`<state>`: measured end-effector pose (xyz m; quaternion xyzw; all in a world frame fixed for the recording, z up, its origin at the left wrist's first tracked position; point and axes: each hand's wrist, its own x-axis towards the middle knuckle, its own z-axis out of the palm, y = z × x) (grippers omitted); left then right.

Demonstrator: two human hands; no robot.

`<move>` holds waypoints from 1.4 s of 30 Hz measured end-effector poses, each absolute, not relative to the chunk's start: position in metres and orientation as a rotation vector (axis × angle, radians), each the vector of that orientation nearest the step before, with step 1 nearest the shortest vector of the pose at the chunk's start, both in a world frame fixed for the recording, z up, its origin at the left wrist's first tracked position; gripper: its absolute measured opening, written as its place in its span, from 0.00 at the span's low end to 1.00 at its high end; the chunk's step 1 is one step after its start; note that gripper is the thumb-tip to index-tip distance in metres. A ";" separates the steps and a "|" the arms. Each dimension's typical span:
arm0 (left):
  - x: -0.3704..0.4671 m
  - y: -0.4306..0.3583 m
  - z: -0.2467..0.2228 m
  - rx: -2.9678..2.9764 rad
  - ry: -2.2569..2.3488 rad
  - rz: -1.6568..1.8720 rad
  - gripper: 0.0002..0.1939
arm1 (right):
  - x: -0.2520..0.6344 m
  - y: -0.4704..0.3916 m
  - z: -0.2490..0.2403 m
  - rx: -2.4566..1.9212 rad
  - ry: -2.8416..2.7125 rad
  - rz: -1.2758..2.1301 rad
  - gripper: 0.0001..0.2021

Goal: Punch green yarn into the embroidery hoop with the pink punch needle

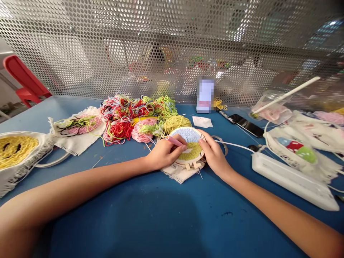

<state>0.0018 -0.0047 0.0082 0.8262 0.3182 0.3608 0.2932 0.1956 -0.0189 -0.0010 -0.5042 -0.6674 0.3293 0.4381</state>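
My left hand (167, 152) is closed around a pink pen-like tool (174, 141), its tip end hidden near the fingers over the hoop. A round embroidery hoop (185, 164) holds white cloth with light blue loops (185, 134) in its upper part and yellow-green loops (195, 148) below, around a small bare patch. My right hand (215, 154) grips the hoop's right edge, thumb on top. Frayed cloth (181, 174) sticks out below the hoop onto the blue table. Just behind the hoop sits a yellow-green yarn ball (177, 123).
Tangled yarn (120, 109) is heaped behind my left hand. A yellow smiley piece (18, 148) lies far left. At right are a white power strip (292, 179), a black phone (247, 125) and another hooped piece (298, 148). A lit phone (205, 96) leans on the perforated metal panel (161, 43).
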 end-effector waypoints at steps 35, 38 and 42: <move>-0.001 -0.007 0.005 2.313 0.703 1.385 0.12 | 0.198 -0.016 -0.004 -1.205 -1.711 0.733 0.23; 0.000 -0.006 0.006 2.373 0.690 1.269 0.12 | 0.198 -0.016 -0.004 -1.180 -1.727 0.711 0.23; 0.001 -0.006 0.005 2.470 0.659 1.033 0.10 | 0.199 -0.021 0.000 -1.236 -1.785 0.695 0.25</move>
